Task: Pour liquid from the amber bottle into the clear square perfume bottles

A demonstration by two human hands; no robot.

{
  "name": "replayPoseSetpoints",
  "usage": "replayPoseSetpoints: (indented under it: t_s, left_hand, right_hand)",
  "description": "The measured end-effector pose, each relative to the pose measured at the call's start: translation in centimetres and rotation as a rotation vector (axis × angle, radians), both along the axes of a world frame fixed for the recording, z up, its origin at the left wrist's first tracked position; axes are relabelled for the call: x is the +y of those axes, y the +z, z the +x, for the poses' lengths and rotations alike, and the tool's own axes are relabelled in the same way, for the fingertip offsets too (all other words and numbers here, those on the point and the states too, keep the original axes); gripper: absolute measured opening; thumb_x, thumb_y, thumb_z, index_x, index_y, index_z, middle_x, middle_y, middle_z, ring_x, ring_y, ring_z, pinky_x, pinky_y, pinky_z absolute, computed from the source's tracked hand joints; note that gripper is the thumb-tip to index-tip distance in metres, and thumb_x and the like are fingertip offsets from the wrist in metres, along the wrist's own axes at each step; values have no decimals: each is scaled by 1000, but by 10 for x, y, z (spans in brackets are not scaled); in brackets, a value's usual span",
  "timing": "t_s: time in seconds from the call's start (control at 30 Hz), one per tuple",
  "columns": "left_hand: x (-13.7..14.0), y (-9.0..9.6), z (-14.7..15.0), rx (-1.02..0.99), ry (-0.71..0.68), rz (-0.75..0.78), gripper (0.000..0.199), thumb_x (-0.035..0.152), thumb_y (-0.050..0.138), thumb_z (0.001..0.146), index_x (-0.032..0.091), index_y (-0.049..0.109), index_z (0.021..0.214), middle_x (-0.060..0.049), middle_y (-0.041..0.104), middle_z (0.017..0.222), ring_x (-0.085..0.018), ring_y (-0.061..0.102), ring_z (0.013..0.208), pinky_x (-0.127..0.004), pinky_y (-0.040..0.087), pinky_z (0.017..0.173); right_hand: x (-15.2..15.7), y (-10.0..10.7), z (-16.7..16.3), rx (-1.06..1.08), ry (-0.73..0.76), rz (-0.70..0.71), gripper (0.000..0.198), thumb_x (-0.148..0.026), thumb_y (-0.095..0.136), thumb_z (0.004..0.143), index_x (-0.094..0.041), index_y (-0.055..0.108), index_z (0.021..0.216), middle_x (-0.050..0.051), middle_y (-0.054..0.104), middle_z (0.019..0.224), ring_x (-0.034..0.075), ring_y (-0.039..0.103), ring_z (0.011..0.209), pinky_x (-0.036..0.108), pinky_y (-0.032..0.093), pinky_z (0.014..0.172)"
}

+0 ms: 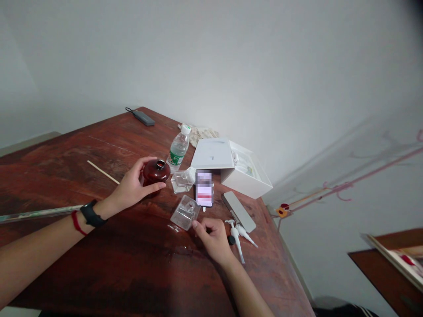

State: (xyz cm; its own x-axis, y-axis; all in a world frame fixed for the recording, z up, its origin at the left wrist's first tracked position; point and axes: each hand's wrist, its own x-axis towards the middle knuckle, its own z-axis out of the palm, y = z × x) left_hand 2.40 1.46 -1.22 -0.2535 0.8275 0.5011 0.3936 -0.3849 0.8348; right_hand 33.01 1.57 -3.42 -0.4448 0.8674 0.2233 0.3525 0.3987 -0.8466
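Observation:
My left hand [139,182] is wrapped around a dark reddish-brown glass bottle [156,171] with a rounded shoulder and an open narrow neck. It stands upright in my grasp. My right hand [213,237] is curled near the table's front, its thumb tip at the corner of a clear plastic tray [185,212]. What its fingers hold, if anything, is hidden. Just right of that hand lie two white pump heads [236,240] with a small black cap [231,240]. Behind the tray is another clear plastic container [182,180].
A lit phone [204,189] lies beyond the tray, near a water bottle [179,149] and an open white box [246,174]. A grey case [238,211] sits to the right. A thin stick [102,171] and a dark device [142,116] are at left on the wooden table [99,264].

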Motion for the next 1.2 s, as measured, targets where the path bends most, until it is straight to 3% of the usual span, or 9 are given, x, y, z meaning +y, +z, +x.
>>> replayPoseSetpoints:
  t_s: [0.17,0.23,0.37,0.47,0.6,0.77,0.97,1.07,1.2]
  left_hand:
    - [-5,4,6,-6,-24,-20,70,53,87,78,22,57,134,-13,71,136,-35,70,126,-53,55,114]
    - [-8,6,8,-6,-30,-40,70,54,86,79,21,58,134,-14,71,135,-36,70,126,-53,55,114]
    - [-10,6,8,-15,-48,-40,70,57,84,82,22,58,136,-14,71,136,-37,69,127,-52,55,114]
    - [-11,3,8,-6,-66,-19,73,59,85,81,22,59,138,-14,72,137,-37,69,128,-50,56,113]
    - [-12,-2,9,14,-141,-29,75,59,87,81,23,59,141,-14,73,137,-36,72,125,-47,58,111]
    - [-11,-9,7,50,-191,-45,78,60,86,82,23,57,144,-15,72,139,-36,72,124,-47,58,111]
    - [-9,-13,4,74,-178,-50,78,63,83,83,24,57,145,-15,71,142,-37,71,127,-49,56,114]
    - [-9,-13,3,82,-185,-61,79,63,82,84,24,55,147,-15,70,144,-39,70,129,-50,54,115]
    - [-8,-11,1,82,-176,-80,80,63,82,82,24,56,147,-15,71,143,-39,70,129,-51,54,114]
  right_hand:
    - [1,-2,3,15,-64,130,60,-53,67,99,-23,44,52,-5,42,49,11,38,48,26,32,50]
    - [3,-3,3,23,-111,196,51,-47,67,99,-23,51,57,-4,47,54,13,44,52,27,37,53]
    - [7,-4,0,34,-204,344,18,-40,72,95,-23,73,99,8,69,98,25,67,93,38,56,82]
    - [5,-4,-5,-1,-179,404,46,-38,82,86,-26,69,129,13,65,133,33,63,126,49,54,107]
    - [2,-6,-10,-155,-102,436,81,-36,84,83,-29,49,156,16,52,156,36,53,146,55,47,121]
    - [4,-10,-11,-216,-84,411,95,-34,88,79,-27,40,162,17,53,159,38,52,148,58,45,124]
    - [6,-9,-13,-135,-29,360,77,-26,85,80,-25,56,152,15,68,143,35,65,134,54,52,117]
    - [9,5,1,-113,25,343,71,-29,85,82,-27,59,148,13,69,142,32,67,131,49,55,113]
    - [21,36,44,-157,119,207,73,-32,82,86,-28,56,154,13,65,149,33,67,133,50,55,114]
